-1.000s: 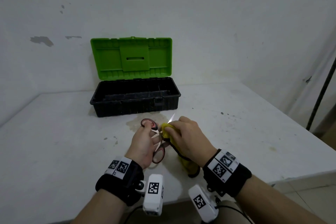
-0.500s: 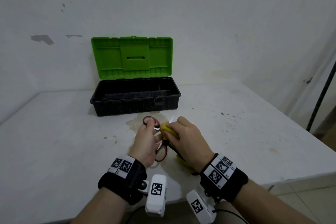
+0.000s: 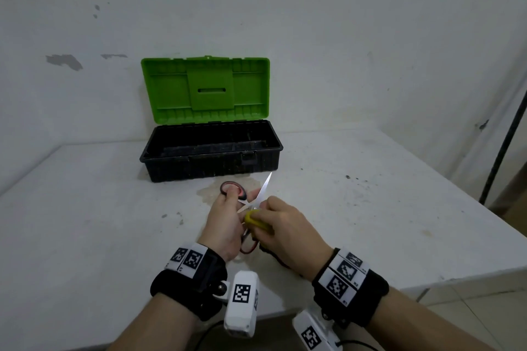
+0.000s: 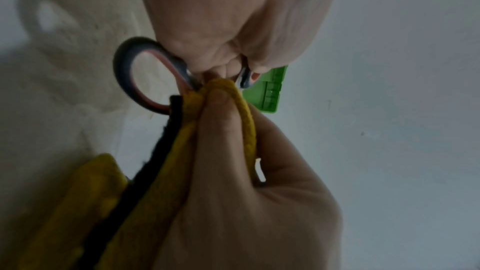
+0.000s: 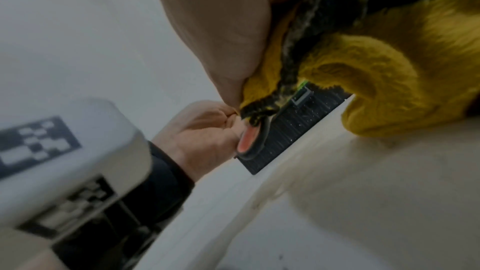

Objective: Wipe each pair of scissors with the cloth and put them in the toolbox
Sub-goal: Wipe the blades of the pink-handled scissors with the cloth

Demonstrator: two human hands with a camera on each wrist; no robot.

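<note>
A pair of scissors (image 3: 258, 196) with red-and-black handle loops is spread wide above the white table (image 3: 85, 222), one bright blade pointing up towards the toolbox. My left hand (image 3: 225, 216) grips its handles, a finger through the upper loop (image 3: 232, 189); the lower loop (image 4: 140, 77) shows in the left wrist view. My right hand (image 3: 281, 226) pinches the yellow cloth (image 3: 255, 219) with a black edge around a blade near the pivot. That cloth (image 5: 363, 73) hangs down onto the table. The black toolbox (image 3: 211, 151) stands behind, its green lid (image 3: 205, 90) raised.
The toolbox stands against the white wall at the back. A faint stain (image 3: 211, 191) marks the table just in front of it. The table's right edge (image 3: 470, 271) drops away to a tiled floor, and a dark pole (image 3: 504, 139) leans at the far right.
The cloth in my right hand has slid down the blade towards the pivot, baring more of the blade tip. Both hands shifted slightly towards me.
</note>
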